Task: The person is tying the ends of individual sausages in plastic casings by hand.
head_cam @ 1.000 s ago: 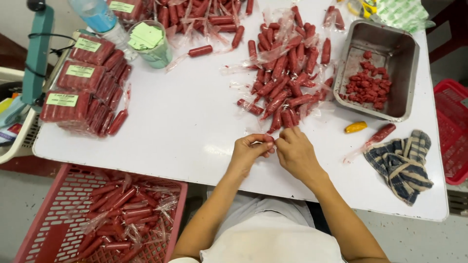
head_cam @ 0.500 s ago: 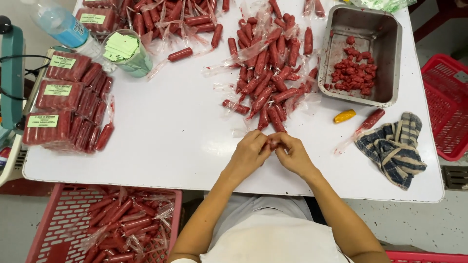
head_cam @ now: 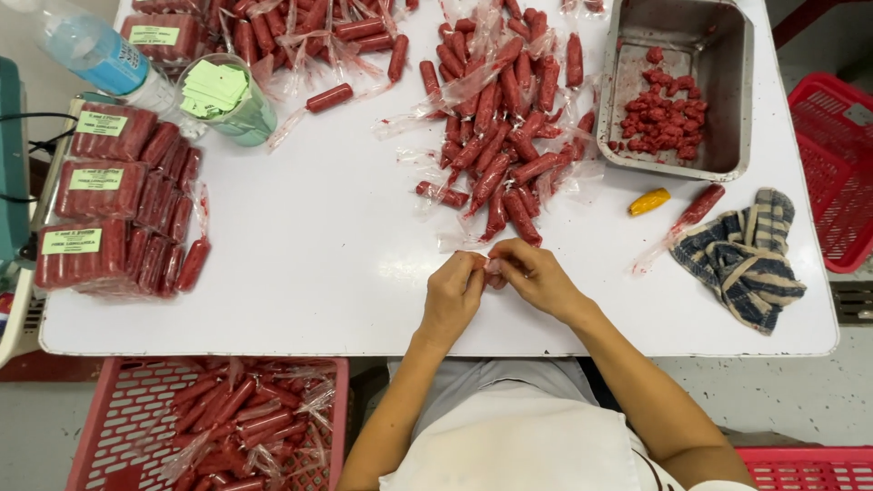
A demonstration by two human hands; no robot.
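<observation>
My left hand (head_cam: 452,295) and my right hand (head_cam: 535,275) meet fingertip to fingertip over the near part of the white table (head_cam: 327,264). Between the fingers they pinch a small wrapped sausage (head_cam: 492,265), mostly hidden by the fingers, with a bit of clear plastic showing. Just beyond my hands lies a pile of red sausages in clear wrappers (head_cam: 505,136). A steel tray (head_cam: 732,100) with red meat lumps stands at the far right.
Labelled packs of sausages (head_cam: 109,209) lie stacked at the left, near a green cup of paper slips (head_cam: 225,98) and a water bottle (head_cam: 95,55). A striped cloth (head_cam: 741,259), a yellow item (head_cam: 648,201), a pink crate of sausages (head_cam: 214,423) and a red crate (head_cam: 841,164) are nearby.
The view has shifted, so my hands sit slightly higher and more central. They stay pressed together on the small wrapped sausage, fingers working it.
</observation>
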